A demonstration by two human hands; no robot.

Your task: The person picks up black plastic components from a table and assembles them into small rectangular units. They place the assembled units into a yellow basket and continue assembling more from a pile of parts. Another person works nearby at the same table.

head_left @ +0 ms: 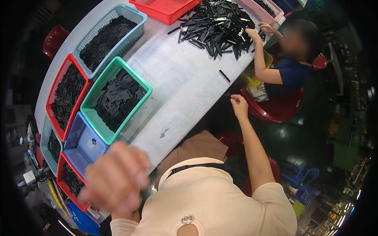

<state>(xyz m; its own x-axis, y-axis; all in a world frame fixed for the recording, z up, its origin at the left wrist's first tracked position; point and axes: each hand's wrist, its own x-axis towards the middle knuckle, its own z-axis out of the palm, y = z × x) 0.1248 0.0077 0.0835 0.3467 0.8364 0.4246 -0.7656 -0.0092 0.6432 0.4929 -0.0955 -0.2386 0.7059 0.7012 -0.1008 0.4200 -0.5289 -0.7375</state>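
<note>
My left hand [118, 177] is raised close to the camera, in front of the baskets at lower left. Motion smears it; its fingers look curled, and I cannot make out anything in them. Out past the table's edge, my right hand [239, 106] has its fingers drawn together in a pinch. Whatever they hold, if anything, is too small to name. On the table not far from it lies one black strip [224, 76]. Nearest my left hand are a blue basket [80, 135] with a small dark piece in it and a green basket [143, 84] of flat black parts.
Red baskets [50, 106] and a grey-blue basket [138, 31] of black parts line the white table [177, 90]. A heap of black strips [220, 29] covers its far end beside another red basket [169, 13]. A co-worker [291, 74] on a red chair [279, 110] handles strips there.
</note>
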